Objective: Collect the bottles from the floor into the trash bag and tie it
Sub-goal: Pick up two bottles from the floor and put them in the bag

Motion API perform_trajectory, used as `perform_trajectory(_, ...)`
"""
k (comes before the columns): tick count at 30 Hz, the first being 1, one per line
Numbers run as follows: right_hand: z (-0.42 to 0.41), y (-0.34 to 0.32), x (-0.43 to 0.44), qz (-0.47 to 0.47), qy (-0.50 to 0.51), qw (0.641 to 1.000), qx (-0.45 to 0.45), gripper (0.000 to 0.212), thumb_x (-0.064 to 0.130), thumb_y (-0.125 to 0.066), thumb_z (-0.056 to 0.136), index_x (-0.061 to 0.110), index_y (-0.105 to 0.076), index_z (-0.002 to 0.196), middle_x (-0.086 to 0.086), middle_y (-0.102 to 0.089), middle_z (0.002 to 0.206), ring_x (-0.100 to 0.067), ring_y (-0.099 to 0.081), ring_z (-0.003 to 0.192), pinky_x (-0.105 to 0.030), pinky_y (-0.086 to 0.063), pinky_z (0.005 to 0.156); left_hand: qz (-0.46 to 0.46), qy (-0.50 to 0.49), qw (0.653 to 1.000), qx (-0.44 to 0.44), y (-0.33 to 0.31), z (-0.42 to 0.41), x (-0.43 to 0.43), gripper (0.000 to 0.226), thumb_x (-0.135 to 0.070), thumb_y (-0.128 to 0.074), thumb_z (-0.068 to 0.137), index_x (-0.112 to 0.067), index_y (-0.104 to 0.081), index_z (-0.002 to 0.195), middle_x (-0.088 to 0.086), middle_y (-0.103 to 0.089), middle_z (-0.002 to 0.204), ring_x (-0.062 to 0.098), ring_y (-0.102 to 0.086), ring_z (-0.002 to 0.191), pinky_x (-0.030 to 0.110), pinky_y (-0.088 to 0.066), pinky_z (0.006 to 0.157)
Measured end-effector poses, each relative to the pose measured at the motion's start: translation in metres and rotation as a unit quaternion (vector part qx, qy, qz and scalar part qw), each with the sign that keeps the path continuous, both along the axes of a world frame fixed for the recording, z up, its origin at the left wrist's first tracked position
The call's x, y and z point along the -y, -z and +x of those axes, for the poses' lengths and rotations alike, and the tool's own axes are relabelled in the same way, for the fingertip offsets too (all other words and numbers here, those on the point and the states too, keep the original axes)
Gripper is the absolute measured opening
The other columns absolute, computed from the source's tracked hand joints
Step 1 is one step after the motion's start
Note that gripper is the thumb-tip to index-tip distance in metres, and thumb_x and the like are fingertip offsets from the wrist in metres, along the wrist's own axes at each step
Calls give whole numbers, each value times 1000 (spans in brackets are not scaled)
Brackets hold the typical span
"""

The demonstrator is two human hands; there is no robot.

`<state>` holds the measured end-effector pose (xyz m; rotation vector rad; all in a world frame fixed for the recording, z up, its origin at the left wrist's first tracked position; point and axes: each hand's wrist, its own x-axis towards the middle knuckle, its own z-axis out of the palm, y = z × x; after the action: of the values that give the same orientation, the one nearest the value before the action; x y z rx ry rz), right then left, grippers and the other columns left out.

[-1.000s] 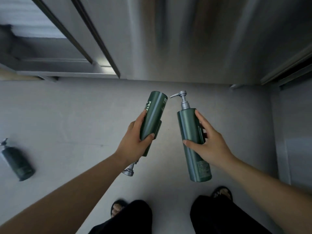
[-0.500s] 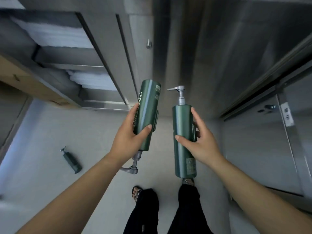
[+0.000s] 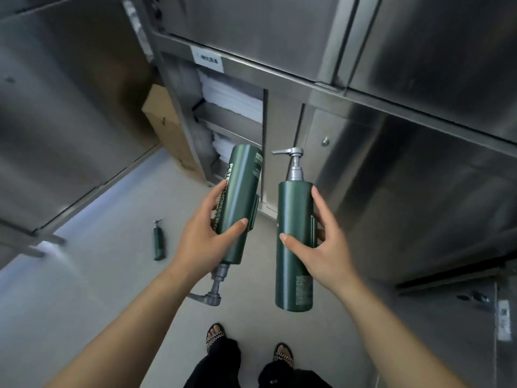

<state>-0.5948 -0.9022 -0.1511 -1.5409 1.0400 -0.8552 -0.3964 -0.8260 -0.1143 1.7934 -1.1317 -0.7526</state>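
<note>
White lettering "PETE…HOMAS RO…" runs along the inverted green bottle (image 3: 240, 203), partly covered.

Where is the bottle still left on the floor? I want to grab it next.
In the head view, the third green pump bottle lies on the grey floor left of the left hand, below the open shelf of white towels.

Single head-worn view, steeply downward, close over both hands (image 3: 201, 233) and the floor (image 3: 92, 275).

Steel cabinets (image 3: 419, 65), folded white towels (image 3: 229, 99) on shelves, cardboard box (image 3: 165, 121)
</note>
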Motion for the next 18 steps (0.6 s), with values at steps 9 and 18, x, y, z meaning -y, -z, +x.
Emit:
perform_trajectory(9, 79, -9, -41, -1, -196, 981, 7, 90, 32, -80, 67, 65, -26, 132, 36, -43, 129, 7, -48, 117, -9, -47, 85, 19, -244, 970, 5, 3, 26, -130, 69, -40, -72, 73, -65, -32, 124, -7, -55, 120, 14, -62, 102, 37, -54, 85)
perform_trajectory(18, 190, -18, -131, 4, -357, 934, -14, 92, 31, -82, 67, 68, -25, 130, 38, -43, 119, 16, -51, 104, 0, -43, 72, -4, -413, 911, -17, 9, 80, -256, 69, -40, -73, 72, -65, -33, 123, -10, -55, 116, -1, -60, 96, 21, -49, 77)
